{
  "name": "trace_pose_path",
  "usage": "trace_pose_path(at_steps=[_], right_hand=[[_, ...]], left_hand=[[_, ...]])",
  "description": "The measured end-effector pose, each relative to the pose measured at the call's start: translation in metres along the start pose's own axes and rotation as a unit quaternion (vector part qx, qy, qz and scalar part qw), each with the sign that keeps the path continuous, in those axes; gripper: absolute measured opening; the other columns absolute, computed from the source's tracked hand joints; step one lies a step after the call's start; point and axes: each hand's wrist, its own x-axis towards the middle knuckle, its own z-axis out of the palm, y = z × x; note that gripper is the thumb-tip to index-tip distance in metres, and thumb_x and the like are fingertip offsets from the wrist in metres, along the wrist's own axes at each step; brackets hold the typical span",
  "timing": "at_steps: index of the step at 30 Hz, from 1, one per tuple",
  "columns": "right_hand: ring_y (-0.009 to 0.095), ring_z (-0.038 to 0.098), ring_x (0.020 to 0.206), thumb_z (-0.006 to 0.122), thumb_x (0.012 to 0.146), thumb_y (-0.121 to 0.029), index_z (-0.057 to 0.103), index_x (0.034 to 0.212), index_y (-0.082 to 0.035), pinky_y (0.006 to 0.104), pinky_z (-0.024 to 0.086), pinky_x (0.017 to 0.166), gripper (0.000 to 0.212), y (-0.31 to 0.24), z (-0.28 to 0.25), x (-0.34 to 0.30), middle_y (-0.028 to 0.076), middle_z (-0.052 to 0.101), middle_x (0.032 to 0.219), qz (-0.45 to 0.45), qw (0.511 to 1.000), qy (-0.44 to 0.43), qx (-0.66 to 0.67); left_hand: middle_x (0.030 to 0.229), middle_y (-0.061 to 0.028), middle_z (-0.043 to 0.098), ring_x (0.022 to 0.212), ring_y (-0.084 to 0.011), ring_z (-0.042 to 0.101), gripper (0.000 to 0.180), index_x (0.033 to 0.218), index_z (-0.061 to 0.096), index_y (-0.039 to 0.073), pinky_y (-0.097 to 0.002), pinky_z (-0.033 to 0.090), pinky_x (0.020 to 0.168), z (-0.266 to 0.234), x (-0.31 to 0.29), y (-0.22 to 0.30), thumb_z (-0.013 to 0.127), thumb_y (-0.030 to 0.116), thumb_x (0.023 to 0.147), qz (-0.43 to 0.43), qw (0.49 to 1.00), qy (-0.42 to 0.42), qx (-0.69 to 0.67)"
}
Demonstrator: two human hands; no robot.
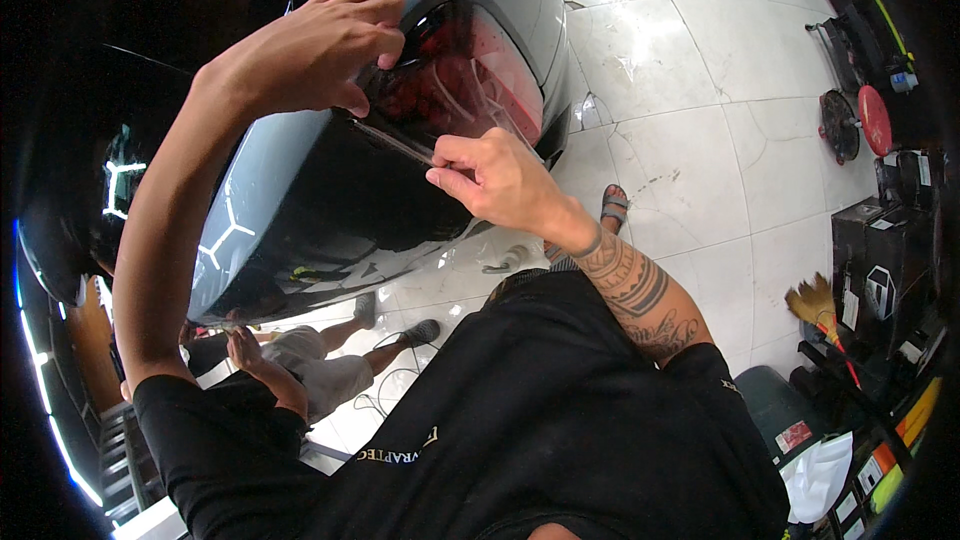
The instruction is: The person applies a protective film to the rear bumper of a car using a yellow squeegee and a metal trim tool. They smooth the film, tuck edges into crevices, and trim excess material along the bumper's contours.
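A sheet of clear film [398, 143] lies over the red tail light [470, 75] at the corner of a glossy dark and grey-blue car [330, 200]. My right hand [500, 180] pinches the film's near edge between thumb and fingers, and the film stretches from there toward my left hand. Arched above the lamp's left side, my left hand [335, 50] has bent fingers, with a gap between the thumb and the fingertips. Its thumb is close to the film's edge; whether it touches the film I cannot make out.
White tiles form the floor [690, 150]. Another person [320, 365] in grey shorts is beyond the car at lower left, one hand by the bodywork. Along the right stand a red disc [874, 121], dark boxes [875, 260], a broom [820, 310] and a dark bin [780, 405].
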Motion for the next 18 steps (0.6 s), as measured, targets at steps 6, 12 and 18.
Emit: trace_pose_path(at_steps=[6, 12, 18], right_hand=[[0.034, 0.046, 0.047, 0.067, 0.085, -0.011, 0.057, 0.077, 0.000, 0.0378, 0.035, 0.047, 0.017, 0.003, -0.001, -0.002, 0.017, 0.051, 0.056, -0.013, 1.000, 0.001, -0.017], [0.037, 0.050, 0.051, 0.067, 0.086, -0.013, 0.056, 0.076, -0.002, 0.0403, 0.037, 0.049, 0.018, 0.011, -0.002, -0.005, 0.017, 0.052, 0.056, -0.021, 0.999, -0.003, -0.046], [0.039, 0.055, 0.056, 0.066, 0.086, -0.015, 0.056, 0.076, -0.003, 0.0431, 0.040, 0.051, 0.018, 0.013, -0.007, -0.004, 0.018, 0.052, 0.057, -0.043, 0.995, -0.013, -0.088]], left_hand=[[0.107, -0.0032, 0.053, 0.110, -0.0207, 0.048, 0.023, 0.076, 0.064, 0.007, -0.0352, 0.046, 0.095, 0.005, 0.009, 0.000, 0.083, 0.015, 0.066, 0.012, 0.999, 0.005, 0.044], [0.084, -0.0042, 0.061, 0.088, -0.0213, 0.058, 0.016, 0.070, 0.060, 0.005, -0.0355, 0.050, 0.080, 0.002, 0.008, 0.005, 0.074, 0.009, 0.076, 0.011, 1.000, -0.006, -0.017], [0.080, -0.0092, 0.062, 0.081, -0.0239, 0.061, 0.015, 0.076, 0.059, 0.003, -0.0368, 0.053, 0.073, 0.013, 0.008, -0.001, 0.072, 0.010, 0.080, -0.044, 0.998, -0.028, -0.036]])
